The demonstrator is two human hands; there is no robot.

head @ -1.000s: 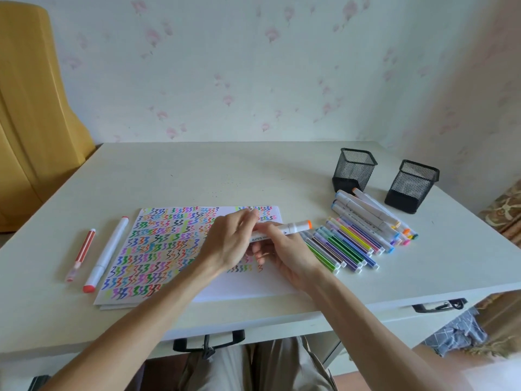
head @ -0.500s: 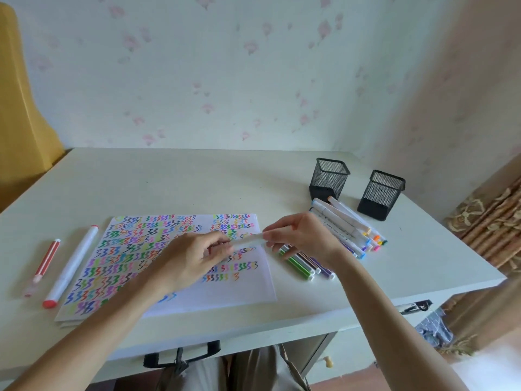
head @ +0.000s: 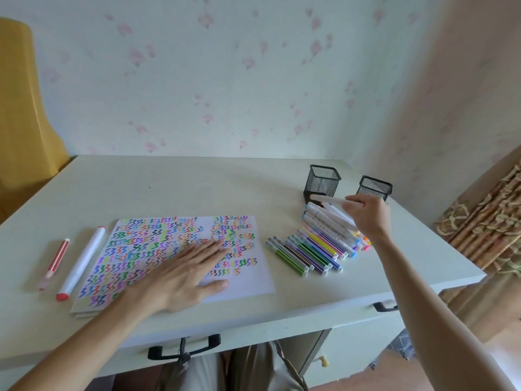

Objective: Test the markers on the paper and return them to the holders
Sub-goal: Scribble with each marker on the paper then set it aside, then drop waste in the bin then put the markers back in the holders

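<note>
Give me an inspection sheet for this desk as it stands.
Surface: pale desk, drawer handles at its front edge.
Job's things: paper covered in squiggles; thin markers and white markers beside it; two mesh holders.
Clutter: red pen, fat marker left of paper.
Hands: left hand flat on paper; right hand holds a marker near the holders.
Cables: nothing seen.
Surroundings: floral wall, yellow chair.

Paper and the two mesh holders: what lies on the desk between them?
In the head view, between the paper and the mesh holders lie rows of markers, thin coloured ones nearer, thicker white ones behind. The right hand holds a white marker above them.
</note>
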